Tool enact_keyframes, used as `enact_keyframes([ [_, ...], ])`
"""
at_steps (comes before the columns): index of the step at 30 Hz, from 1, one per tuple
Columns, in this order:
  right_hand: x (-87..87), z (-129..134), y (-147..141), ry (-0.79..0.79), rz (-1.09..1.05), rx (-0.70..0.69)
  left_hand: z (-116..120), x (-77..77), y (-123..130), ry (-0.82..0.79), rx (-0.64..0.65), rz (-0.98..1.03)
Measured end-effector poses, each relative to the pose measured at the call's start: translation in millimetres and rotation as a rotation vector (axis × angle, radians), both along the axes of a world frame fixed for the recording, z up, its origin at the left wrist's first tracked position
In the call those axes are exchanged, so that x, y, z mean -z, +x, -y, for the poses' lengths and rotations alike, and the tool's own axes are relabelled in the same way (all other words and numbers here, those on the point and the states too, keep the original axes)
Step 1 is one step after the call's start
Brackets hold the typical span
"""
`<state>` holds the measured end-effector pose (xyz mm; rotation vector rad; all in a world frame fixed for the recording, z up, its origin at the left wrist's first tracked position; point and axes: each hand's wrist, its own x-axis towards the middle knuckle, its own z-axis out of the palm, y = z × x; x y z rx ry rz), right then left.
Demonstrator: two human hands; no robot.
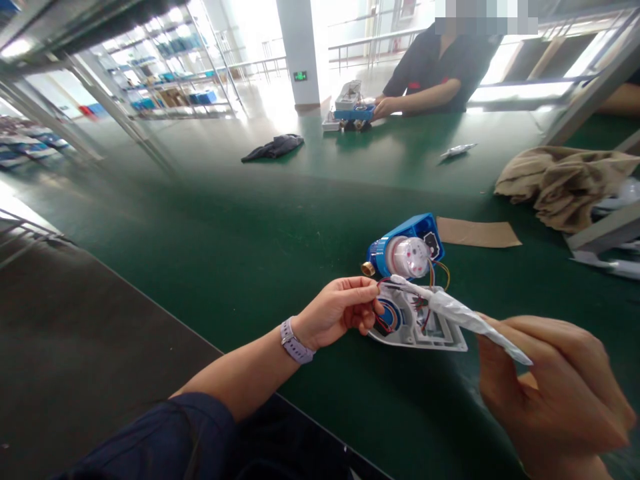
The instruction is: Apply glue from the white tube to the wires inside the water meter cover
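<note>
Two hands, both closed: the left hand (337, 313) pinches the wires (393, 285) at one end of a white plastic-wrapped strip (457, 313), and the right hand (547, 387) grips its other end. Below them lies one white meter cover (400, 330) — one blue meter body (405, 250) sits just beyond on the green workbench (300, 227).

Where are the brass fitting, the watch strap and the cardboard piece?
Brass fitting (369, 269): head view, on its round end.
Watch strap (295, 342): head view, on the band, left wrist.
Cardboard piece (475, 233): head view, on its middle.

The left hand (340, 313) reaches forward from a bare forearm (235, 373), fingers curled in a pinch — the right hand (550, 393) sits lower and closer, fingers bent around, gripping too.
</note>
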<state>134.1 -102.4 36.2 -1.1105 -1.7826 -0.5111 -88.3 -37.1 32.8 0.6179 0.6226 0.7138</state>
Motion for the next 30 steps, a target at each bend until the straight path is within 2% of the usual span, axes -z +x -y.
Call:
enact_keyframes([
  [3,0.5,0.5,-0.4,-0.044,-0.022,0.044,-1.2,-0.2,-0.5,-0.024,-0.002,0.011],
  [6,1.4,0.1,-3.8,-0.063,-0.034,-0.008,-1.3,-1.1,-0.3,-0.033,0.005,0.007],
  [18,2.3,-3.9,-2.6,-0.019,0.003,-0.046,-1.6,-2.0,-1.5,-0.048,0.039,0.030],
  [21,2.8,-4.8,0.8,-0.020,0.004,-0.010,-1.9,-0.7,-2.3,-0.029,0.060,0.028],
  [26,-0.1,-1.5,4.0,-0.110,-0.075,0.088,-0.4,-1.7,-3.5,0.125,0.079,-0.071],
  [30,-7.2,4.3,1.8,-0.259,-0.221,0.124,2.2,-3.2,-5.3,0.359,0.075,-0.237],
])
